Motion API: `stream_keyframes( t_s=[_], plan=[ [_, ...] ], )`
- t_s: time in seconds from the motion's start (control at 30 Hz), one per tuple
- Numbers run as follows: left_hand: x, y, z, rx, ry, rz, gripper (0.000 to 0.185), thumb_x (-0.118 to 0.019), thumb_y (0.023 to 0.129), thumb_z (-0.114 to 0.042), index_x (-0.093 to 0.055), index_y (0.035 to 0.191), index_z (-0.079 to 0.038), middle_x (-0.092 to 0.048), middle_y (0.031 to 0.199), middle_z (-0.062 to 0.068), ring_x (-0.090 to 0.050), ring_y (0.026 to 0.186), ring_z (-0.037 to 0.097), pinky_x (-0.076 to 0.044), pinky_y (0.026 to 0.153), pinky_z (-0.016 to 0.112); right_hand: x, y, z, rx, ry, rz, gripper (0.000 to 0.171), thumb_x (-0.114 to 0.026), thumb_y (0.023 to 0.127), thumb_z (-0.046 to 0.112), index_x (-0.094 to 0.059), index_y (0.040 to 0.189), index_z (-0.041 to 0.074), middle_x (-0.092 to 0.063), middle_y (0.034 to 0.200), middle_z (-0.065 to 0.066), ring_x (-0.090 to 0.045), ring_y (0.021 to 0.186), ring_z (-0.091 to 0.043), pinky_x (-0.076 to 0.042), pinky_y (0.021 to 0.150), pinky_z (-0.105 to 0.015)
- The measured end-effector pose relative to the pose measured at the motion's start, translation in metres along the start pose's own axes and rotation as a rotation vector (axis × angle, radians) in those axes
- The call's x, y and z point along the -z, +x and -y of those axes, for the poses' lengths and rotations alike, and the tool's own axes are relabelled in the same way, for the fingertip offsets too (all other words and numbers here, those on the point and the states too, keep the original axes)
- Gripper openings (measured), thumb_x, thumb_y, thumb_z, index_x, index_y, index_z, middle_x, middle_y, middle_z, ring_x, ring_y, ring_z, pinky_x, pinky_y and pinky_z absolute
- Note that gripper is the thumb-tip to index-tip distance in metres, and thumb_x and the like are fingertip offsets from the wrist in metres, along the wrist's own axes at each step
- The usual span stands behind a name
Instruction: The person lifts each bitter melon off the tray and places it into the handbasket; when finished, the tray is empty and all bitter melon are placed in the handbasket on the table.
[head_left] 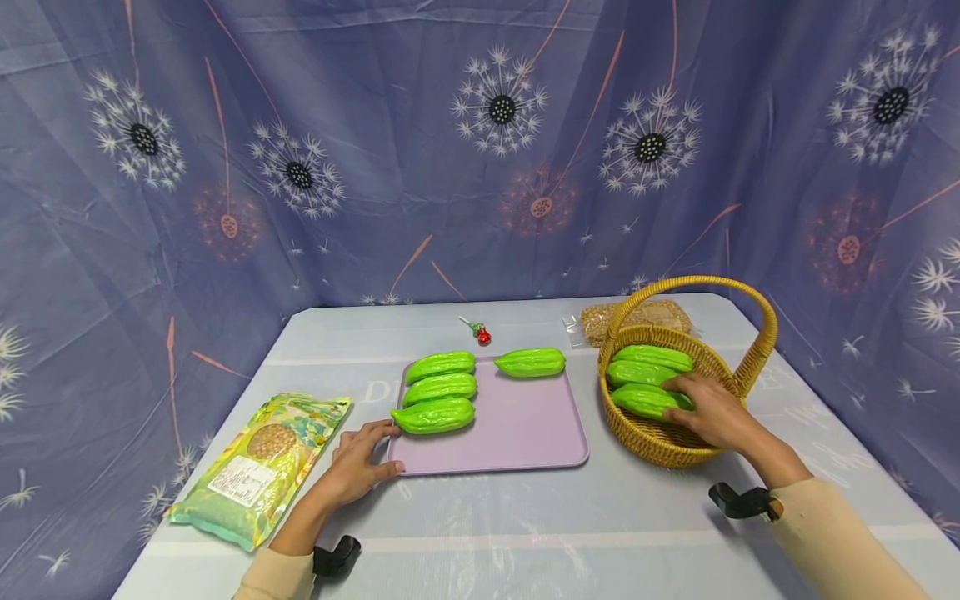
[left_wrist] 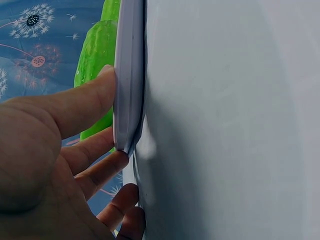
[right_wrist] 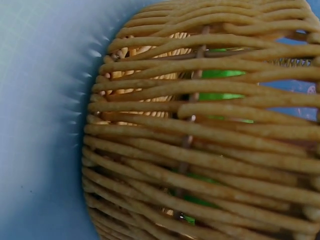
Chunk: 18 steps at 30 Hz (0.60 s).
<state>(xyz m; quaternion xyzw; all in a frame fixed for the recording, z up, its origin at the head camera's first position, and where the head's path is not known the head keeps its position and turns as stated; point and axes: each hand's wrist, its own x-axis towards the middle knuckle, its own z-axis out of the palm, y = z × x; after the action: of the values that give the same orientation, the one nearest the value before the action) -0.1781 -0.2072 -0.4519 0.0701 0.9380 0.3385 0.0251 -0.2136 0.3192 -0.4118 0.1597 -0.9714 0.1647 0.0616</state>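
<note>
Green gourds [head_left: 439, 387]: four lay on purple tray [head_left: 525, 429], three in basket [head_left: 637, 446]; left hand [head_left: 358, 463], fingers spread, touched tray edge; right hand [head_left: 714, 410] pinched front gourd [head_left: 641, 401] between fingers.

Four ridged green gourds [head_left: 439, 387] lie on a lilac tray [head_left: 517, 429]; three sit in a wicker basket [head_left: 648, 450] near the counter's [head_left: 525, 533] right edge.

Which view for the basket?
Head: it shows the basket almost whole, with its handle and the gourds inside, though the right hand hides part. Right wrist: only a close-up of woven side, green showing through gaps. Left wrist: none of it.
</note>
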Motion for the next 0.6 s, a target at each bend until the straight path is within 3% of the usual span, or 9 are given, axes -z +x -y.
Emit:
stream_keyframes(
  t_s=[0.6],
  plan=[
    [0.0010,-0.0012,-0.0014,-0.014,-0.005,-0.009,0.050,-0.075,0.078,-0.024,-0.058,0.123,-0.010,-0.046,0.142,0.010,-0.035,0.120,0.034,-0.024,0.091,0.051,-0.0032,0.0017,0.0018,-0.013,-0.023,-0.037,0.040,-0.070,0.082,0.018,-0.061,0.117,0.002,-0.058,0.113,-0.025,-0.050,0.106,-0.045,-0.034,0.089,-0.059]
  ],
)
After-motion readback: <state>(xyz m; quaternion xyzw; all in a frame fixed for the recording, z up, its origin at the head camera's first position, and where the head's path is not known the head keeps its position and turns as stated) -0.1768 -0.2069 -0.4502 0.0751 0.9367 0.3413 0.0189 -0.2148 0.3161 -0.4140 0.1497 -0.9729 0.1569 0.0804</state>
